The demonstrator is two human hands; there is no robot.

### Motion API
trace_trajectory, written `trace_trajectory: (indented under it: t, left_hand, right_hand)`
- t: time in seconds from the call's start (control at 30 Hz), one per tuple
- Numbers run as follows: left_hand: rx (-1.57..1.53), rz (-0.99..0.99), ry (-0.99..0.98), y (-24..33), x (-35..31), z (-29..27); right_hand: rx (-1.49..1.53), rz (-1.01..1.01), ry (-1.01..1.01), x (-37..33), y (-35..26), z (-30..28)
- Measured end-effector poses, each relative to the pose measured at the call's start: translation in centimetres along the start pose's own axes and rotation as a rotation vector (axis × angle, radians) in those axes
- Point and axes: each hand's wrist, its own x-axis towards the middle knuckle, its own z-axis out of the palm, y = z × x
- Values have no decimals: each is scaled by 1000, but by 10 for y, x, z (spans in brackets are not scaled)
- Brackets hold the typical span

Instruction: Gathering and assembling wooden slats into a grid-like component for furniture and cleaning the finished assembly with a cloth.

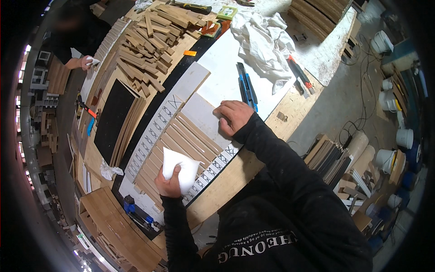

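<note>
My left hand (169, 184) is closed round a soft white pouch (186, 173), its thumb pressed into the near side. The pouch hangs over a row of wooden strips (176, 138) laid side by side on a pale board. Along both sides of that row run white bands (159, 115) with black crossed marks. My right hand (234, 117) rests on the pale board (202, 106) by the strips' far end, fingers loosely bent, thumb apart, holding nothing visible. Just beyond it lies a blue utility knife (246, 86).
Loose wooden sticks (145, 47) form a heap at the far left, near stacked black-faced panels (115, 120). White cloth (265, 43) lies crumpled at the back, left of a red-and-black cutter (300, 73). A blue clamp (131, 206) sits near left. Across the bench, another person's hand (81, 62) holds something white.
</note>
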Motion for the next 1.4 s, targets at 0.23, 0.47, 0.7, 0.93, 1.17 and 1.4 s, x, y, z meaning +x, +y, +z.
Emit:
trace_trajectory:
  t: [0.23, 0.47, 0.7, 0.93, 1.17, 1.4]
  left_hand:
    - [-94, -19, 53, 1, 18, -6]
    - [9, 20, 126, 10, 47, -13]
    - [48, 82, 201, -5, 81, -16]
    - [89, 69, 252, -5, 99, -16]
    - [-136, 61, 389, -5, 64, -14]
    - [-143, -84, 147, 3, -12, -18]
  right_hand:
    - [8, -33, 49, 1, -1, 0]
    - [16, -42, 62, 1, -1, 0]
    - [23, -44, 72, 1, -1, 0]
    - [23, 21, -23, 1, -4, -2]
    - [28, 11, 14, -1, -1, -2]
    - [24, -29, 75, 1, -3, -2]
